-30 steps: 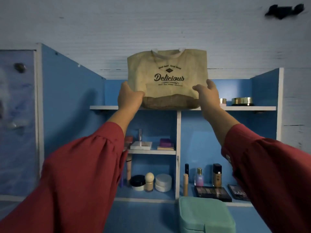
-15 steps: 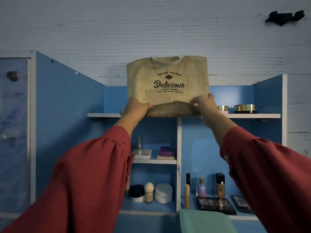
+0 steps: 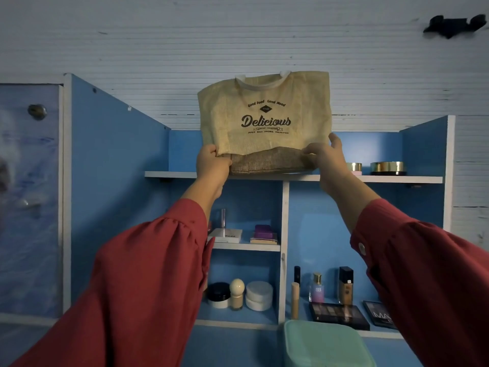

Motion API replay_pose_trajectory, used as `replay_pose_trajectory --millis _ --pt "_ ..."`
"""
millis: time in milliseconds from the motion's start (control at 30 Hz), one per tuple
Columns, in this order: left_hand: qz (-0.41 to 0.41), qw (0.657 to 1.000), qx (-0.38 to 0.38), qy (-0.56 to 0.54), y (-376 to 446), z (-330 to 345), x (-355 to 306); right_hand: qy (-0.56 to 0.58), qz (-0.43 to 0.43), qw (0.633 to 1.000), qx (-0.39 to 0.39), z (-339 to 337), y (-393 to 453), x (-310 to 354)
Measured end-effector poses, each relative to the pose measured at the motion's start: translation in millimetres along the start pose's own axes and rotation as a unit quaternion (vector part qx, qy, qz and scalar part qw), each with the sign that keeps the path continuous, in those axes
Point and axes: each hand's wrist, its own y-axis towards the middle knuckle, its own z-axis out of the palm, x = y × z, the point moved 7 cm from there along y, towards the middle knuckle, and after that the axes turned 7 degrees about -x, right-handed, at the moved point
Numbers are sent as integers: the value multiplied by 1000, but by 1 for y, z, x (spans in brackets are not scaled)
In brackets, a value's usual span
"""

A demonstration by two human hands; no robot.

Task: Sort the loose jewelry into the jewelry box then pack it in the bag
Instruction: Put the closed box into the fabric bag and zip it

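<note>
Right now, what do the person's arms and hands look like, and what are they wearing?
Both arms wear loose, dark red long sleeves gathered into cuffs; the right sleeve has a small white button at its cuff. The left hand and right hand are bare: no gloves, rings or watch visible.

You hold the tan jute bag (image 3: 264, 115) upright at its 2 lower corners, its darker base on the top shelf (image 3: 383, 178), "Delicious" print facing you. The mint-green jewelry box (image 3: 325, 343) sits closed on the worktop below you.
</note>
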Motion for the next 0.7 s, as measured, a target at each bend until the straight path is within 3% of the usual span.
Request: replay_pose_trajectory --millis 700 --pt "77 993 -29 -91 -79 -79 -53 110 -51 993 8 -33 -94 34"
